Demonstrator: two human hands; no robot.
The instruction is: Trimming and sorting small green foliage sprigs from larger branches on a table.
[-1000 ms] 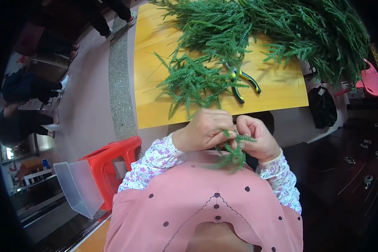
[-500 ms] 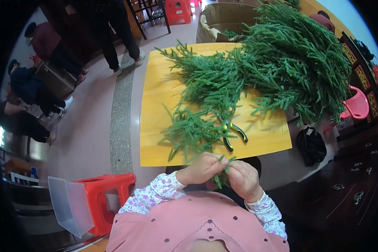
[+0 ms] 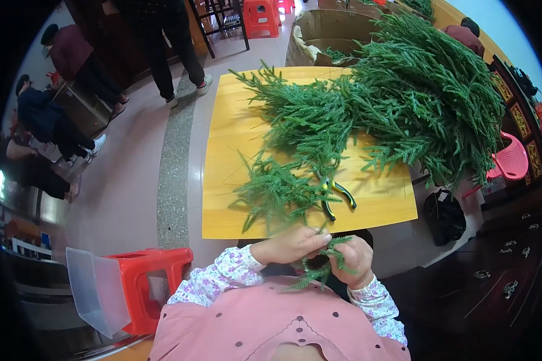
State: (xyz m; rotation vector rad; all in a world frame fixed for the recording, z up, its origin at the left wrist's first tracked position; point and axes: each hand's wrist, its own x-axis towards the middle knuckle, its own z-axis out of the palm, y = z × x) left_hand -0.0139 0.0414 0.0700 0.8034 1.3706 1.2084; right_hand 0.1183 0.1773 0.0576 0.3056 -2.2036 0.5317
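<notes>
Sprig [image 3: 312,277], more exposed than a moment earlier, hangs at the counter's [image 3: 379,201] near side, pinched by left grip [image 3: 290,245] and right grip [image 3: 358,265]; pliers [image 3: 344,193] remain on the counter

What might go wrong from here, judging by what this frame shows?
The green sprig is held between the left grip and right grip on the wearer's side of the table, so if it slipped it would likely miss the tabletop.

The pliers lie with their handles toward the near edge; a careless sweep might knock them off.

The large branch pile overhangs the table's right side, so some branches could slide down.
</notes>
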